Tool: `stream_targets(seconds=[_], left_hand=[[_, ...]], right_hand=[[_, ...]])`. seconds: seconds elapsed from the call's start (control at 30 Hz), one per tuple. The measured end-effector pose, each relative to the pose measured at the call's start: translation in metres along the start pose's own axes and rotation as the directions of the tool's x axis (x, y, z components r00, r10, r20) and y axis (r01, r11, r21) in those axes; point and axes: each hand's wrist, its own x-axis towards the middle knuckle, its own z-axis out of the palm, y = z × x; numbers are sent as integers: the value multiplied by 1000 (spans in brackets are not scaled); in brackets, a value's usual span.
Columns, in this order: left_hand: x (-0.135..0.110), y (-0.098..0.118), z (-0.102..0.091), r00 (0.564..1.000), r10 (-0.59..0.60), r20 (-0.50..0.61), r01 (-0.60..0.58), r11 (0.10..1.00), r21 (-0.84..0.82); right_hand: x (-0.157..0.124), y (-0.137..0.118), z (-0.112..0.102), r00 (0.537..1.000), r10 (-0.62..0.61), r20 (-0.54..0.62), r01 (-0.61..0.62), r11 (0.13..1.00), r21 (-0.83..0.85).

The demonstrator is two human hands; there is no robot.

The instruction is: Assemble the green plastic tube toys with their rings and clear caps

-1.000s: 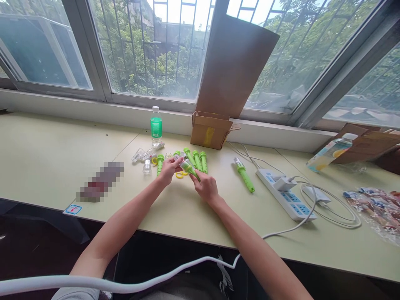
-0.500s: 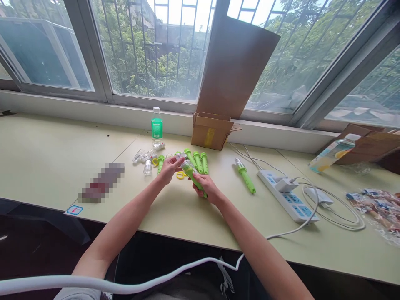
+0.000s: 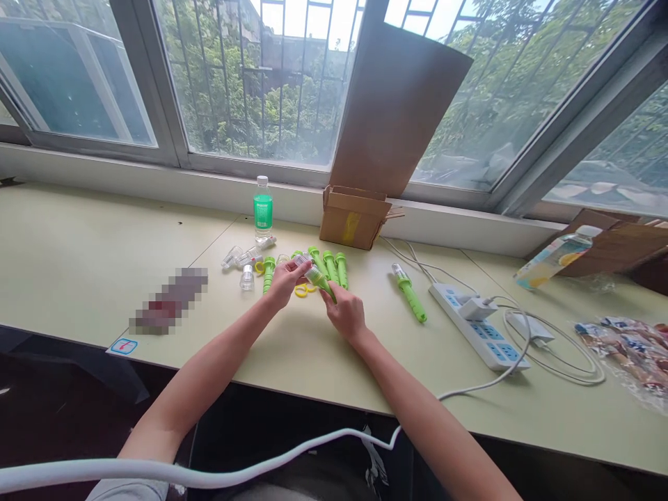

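Note:
A green stick with a clear plastic head, much like a small torch (image 3: pixel 316 278), is held between my two hands above the table. My left hand (image 3: pixel 284 284) is closed on its clear end. Wrapped round the green handle, my right hand (image 3: pixel 346 313) hides most of the lower part. Just behind lie several green handles (image 3: pixel 341 270), and another green handle (image 3: pixel 268 273) rests left of my left hand. Yellow rings (image 3: pixel 301 291) lie under the held stick. Clear plastic caps (image 3: pixel 247 278) are scattered to the left.
A bottle with a green label (image 3: pixel 263 212) and an open cardboard box (image 3: pixel 351 219) stand at the back. To the right are a complete green stick (image 3: pixel 410 292), a power strip (image 3: pixel 477 327) with cables, and a tilted drink bottle (image 3: pixel 556 257). A white cable (image 3: pixel 250 476) crosses the foreground.
My right hand has turned over, so its back now faces up and it covers more of the green handle. My left hand stays at the clear end.

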Motion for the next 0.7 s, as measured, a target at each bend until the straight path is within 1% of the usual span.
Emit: stream_targets(seconds=[0.1,0.2,0.27,0.37,0.43,0.5,0.6,0.7], left_hand=[[0,0,-1,1000,-7,-15,8,1000,3],[0,-1,-1,1000,-14,-27,15,1000,10],[0,0,0,999,-12,-36,13,1000,19],[-1,1,-1,999,-16,-50,19,999,48],[-1,2,-1,999,-20,-47,22,998,61],[-1,3,-1,999,-16,-37,19,998,67],[-2,3,-1,1000,-4,-30,6,997,73],[-3,4,-2,1000,4,-17,-3,997,83]], right_hand=[[1,-3,-1,999,4,45,-7,997,74],[2,-6,-3,994,31,102,-51,979,196],[2,-7,-4,990,43,132,-81,950,300],[4,-9,-4,985,55,166,-127,878,462],[4,-10,-4,973,74,218,-187,804,565],[5,-11,-4,944,90,317,-287,695,660],[6,-11,-6,869,94,487,-466,491,737],[7,-9,-12,792,64,607,-593,321,739]])
